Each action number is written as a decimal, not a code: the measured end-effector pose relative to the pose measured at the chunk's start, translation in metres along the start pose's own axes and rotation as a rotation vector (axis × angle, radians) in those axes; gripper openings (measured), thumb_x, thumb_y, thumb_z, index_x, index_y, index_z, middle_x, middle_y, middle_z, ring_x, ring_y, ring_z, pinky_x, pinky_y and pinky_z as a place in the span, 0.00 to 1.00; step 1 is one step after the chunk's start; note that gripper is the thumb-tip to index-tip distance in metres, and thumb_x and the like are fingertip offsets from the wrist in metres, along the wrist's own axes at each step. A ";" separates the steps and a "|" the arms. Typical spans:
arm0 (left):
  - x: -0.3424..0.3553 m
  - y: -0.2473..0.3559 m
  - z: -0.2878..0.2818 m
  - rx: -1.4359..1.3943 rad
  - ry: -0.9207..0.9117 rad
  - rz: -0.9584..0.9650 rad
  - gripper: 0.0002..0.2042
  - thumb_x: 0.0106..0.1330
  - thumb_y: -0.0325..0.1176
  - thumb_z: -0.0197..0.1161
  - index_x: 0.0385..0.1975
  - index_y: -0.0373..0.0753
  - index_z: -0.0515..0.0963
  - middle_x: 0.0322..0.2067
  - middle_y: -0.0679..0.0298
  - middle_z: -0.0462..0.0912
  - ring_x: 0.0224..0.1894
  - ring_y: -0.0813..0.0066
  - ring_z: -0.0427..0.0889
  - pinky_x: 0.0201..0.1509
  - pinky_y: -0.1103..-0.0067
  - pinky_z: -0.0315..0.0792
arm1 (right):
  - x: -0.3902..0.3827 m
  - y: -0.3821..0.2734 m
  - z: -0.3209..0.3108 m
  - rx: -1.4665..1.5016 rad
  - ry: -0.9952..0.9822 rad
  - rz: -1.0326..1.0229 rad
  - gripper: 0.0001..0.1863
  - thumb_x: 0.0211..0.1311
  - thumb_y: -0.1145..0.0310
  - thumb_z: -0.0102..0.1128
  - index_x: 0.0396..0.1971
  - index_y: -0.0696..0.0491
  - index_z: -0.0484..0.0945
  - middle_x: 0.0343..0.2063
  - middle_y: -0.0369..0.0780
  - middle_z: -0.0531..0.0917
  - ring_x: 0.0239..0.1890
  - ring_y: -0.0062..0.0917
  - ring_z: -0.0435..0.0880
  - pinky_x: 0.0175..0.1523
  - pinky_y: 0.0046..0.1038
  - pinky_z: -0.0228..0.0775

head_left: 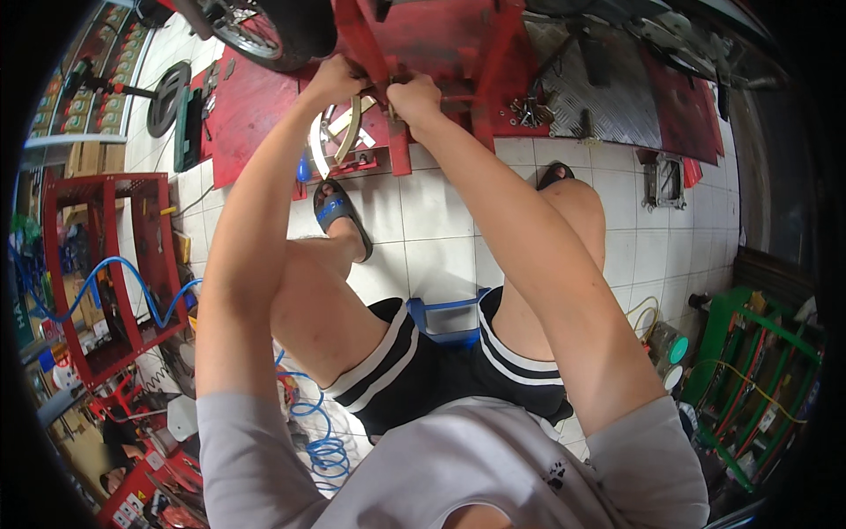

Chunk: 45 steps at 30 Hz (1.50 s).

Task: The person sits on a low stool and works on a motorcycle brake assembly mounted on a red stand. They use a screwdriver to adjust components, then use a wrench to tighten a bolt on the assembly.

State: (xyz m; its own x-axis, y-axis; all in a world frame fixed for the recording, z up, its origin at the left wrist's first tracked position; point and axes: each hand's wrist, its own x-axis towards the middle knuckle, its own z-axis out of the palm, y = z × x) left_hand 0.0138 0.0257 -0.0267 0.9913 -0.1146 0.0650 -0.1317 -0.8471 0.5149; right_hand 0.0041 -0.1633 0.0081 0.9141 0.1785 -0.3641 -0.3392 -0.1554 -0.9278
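Observation:
Both of my arms stretch forward to a red metal frame [370, 40] on a red work platform [256, 106]. On the left of the frame's upright, my left hand [335, 81] is closed, its fingertips against something dark that I cannot make out. My right hand [416, 95] is closed as well, on the other side of the upright. Whatever it grips is hidden by the fingers. Below my left hand, curved pale metal strips [345, 132] lie at the platform's edge, with a blue-handled tool [304, 167] beside them.
A motorcycle wheel [256, 35] stands at the upper left. Loose bolts and small metal parts [530, 110] lie on the platform at right, beside a tread plate [599, 97]. A red rack [110, 273] is at left, a green rack [749, 379] at right. A coiled blue hose [326, 445] lies near my leg.

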 end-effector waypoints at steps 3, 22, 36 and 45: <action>-0.005 -0.017 0.002 -0.232 0.026 -0.088 0.11 0.52 0.35 0.66 0.32 0.36 0.84 0.25 0.54 0.84 0.30 0.62 0.84 0.37 0.73 0.75 | 0.017 0.017 0.012 -0.033 -0.011 -0.062 0.14 0.45 0.75 0.56 0.34 0.61 0.81 0.29 0.54 0.84 0.37 0.43 0.85 0.44 0.35 0.76; -0.001 0.001 -0.012 -0.397 -0.100 -0.111 0.17 0.48 0.20 0.67 0.40 0.27 0.76 0.33 0.55 0.85 0.37 0.70 0.85 0.42 0.76 0.79 | 0.027 0.024 0.021 -0.184 0.085 -0.034 0.13 0.45 0.71 0.58 0.34 0.57 0.83 0.31 0.50 0.84 0.40 0.39 0.84 0.47 0.33 0.73; 0.004 0.005 -0.017 -0.349 -0.105 -0.090 0.15 0.46 0.20 0.67 0.37 0.32 0.81 0.33 0.59 0.85 0.35 0.72 0.84 0.41 0.76 0.78 | 0.022 0.016 0.010 -0.130 -0.009 0.004 0.19 0.45 0.72 0.61 0.39 0.66 0.78 0.42 0.60 0.79 0.47 0.48 0.80 0.55 0.35 0.72; -0.009 0.027 -0.017 0.066 0.007 0.052 0.12 0.46 0.30 0.67 0.33 0.38 0.84 0.26 0.52 0.83 0.29 0.58 0.84 0.35 0.73 0.76 | 0.017 0.011 0.006 -0.160 -0.025 -0.035 0.16 0.47 0.73 0.54 0.37 0.58 0.82 0.36 0.48 0.84 0.39 0.35 0.85 0.39 0.33 0.78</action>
State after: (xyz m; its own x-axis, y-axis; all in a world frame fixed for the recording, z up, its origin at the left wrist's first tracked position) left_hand 0.0014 0.0123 0.0010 0.9831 -0.1555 0.0964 -0.1824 -0.8724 0.4535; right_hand 0.0148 -0.1557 -0.0084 0.9182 0.2108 -0.3355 -0.2656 -0.3007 -0.9160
